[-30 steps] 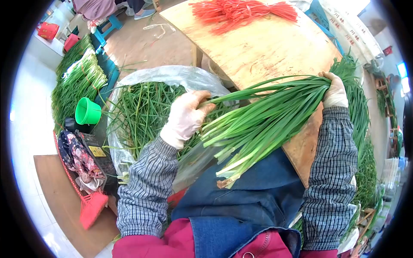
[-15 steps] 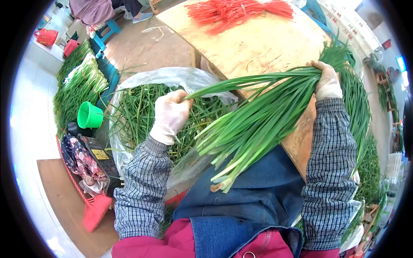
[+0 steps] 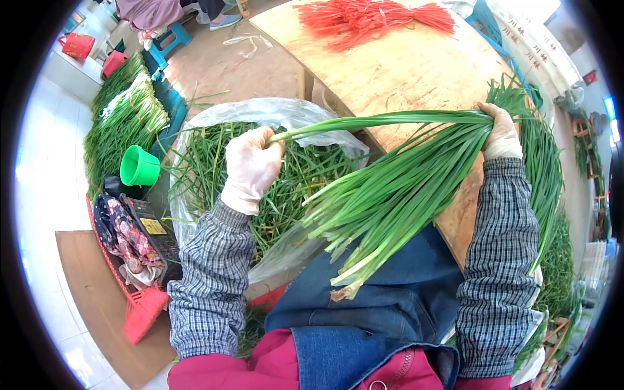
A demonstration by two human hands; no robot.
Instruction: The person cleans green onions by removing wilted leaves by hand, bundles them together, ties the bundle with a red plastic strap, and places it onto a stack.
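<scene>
Head view, green stalks (image 3: 403, 185) fanning from gripping right hand (image 3: 500, 131), left hand (image 3: 252, 164) pinching some

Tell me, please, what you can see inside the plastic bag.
Loose green leaves lie tangled inside the plastic bag. The left hand hides some, and anything beneath the top layer is covered.

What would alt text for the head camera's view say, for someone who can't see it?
A worker's gloved right hand grips a bunch of long green stalks while the gloved left hand holds some stretched out sideways. Beyond them are a clear plastic bag of loose greens and a wooden table bearing red strips.
</scene>
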